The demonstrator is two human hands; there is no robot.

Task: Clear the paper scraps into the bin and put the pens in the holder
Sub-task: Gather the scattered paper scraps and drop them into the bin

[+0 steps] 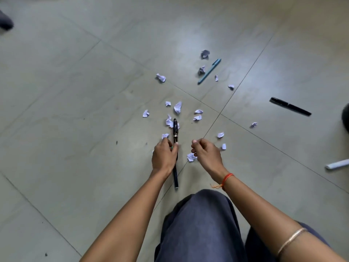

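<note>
While the fingers (174, 148) of the left hand (163, 157) curl round a black pen (175, 129), its glossy capped end with a gold band sticks out past them and its other end shows below the wrist. A small green bit shows between those fingers; what it is cannot be told. The right hand (206, 154) hovers just beside it, fingers curled in and thumb up. A crumpled scrap (191, 157) sits right at its fingertips, but whether the hand pinches it or it lies on the floor (94, 110) cannot be told.

Just beyond both hands, the paper scraps (177, 107) lie scattered on the grey tiles, a few touching the held pen's far end, others to the right of the right hand. Farther out, a teal pen (209, 71) lies at a slant among more scraps. Well to the right, a second black pen (290, 106) lies alone, and a white pen (337, 164) is cut off by the right edge.

A red thread (227, 178) circles the right wrist and a thin bangle (290, 241) the forearm. A knee (198, 224) in dark blue cloth fills the bottom.
</note>
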